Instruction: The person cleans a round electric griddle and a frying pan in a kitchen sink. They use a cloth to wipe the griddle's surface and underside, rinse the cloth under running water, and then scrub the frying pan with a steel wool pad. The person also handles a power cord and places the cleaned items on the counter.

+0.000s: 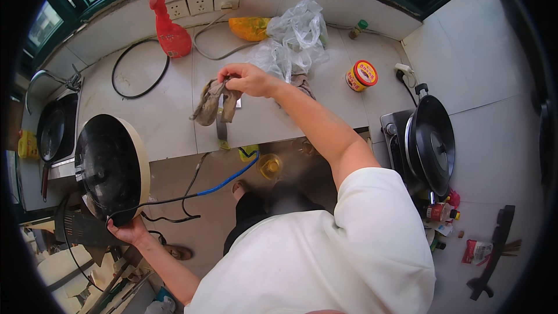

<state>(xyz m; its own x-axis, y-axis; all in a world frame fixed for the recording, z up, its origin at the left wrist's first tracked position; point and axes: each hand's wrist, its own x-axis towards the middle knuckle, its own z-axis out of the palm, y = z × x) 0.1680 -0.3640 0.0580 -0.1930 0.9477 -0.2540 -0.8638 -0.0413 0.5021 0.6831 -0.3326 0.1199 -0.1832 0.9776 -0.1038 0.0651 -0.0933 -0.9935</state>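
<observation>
My left hand point(129, 230) grips the lower edge of a round black pan-like appliance point(102, 170) with a cream-coloured side, held tilted at the left. A black cord point(174, 199) with a blue section point(229, 178) runs beside it across to the counter's front. Over the white tiled counter point(170, 131), my right hand point(250, 80) pinches a crumpled, stained grey-brown rag point(211, 101) that hangs down. Partly behind the rag lies a flat grey strip-like object point(222, 128) with yellowish ends; its kind is unclear.
Behind my right hand are clear plastic bags point(301, 30) and a cut pumpkin piece point(248, 28). A red spray bottle point(172, 35) and black ring point(115, 74) stand left of them. A red-lidded tub point(362, 76) and lidded wok point(431, 144) are right; a sink point(69, 100) is left.
</observation>
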